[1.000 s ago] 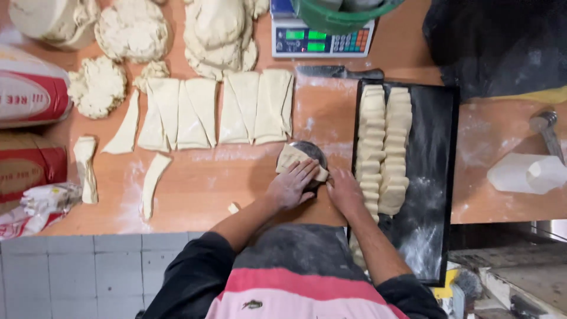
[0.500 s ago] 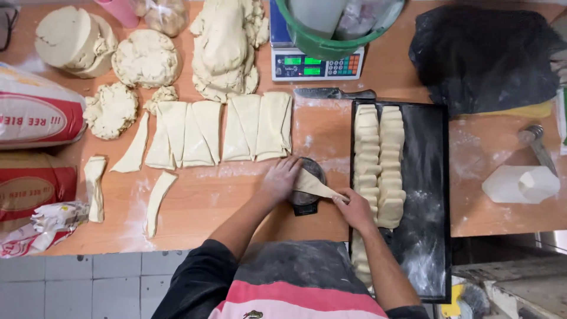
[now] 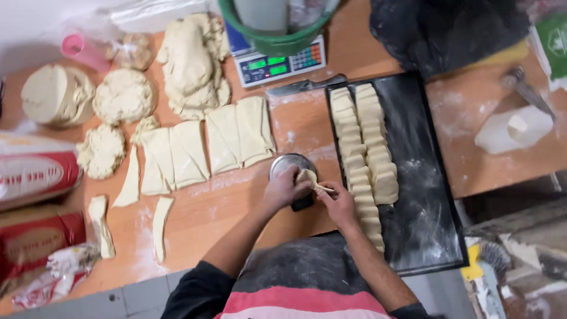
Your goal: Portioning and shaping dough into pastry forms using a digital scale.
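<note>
Flat pale dough triangles (image 3: 207,147) lie on the floured wooden table (image 3: 224,212). The left hand (image 3: 285,188) and right hand (image 3: 338,201) both pinch a small folded dough piece (image 3: 308,177) above a round metal tin (image 3: 289,164), beside the black baking tray (image 3: 419,177).

Two red-and-white flour bags at the left edge: upper flour bag (image 3: 35,171) lying on its side, lower flour bag (image 3: 32,236) beneath it, with a crumpled plastic wrapper (image 3: 50,277) below. At top centre, a digital scale (image 3: 280,64) with green lit displays and coloured keys. In the top right corner, a green packet (image 3: 552,41).
</note>
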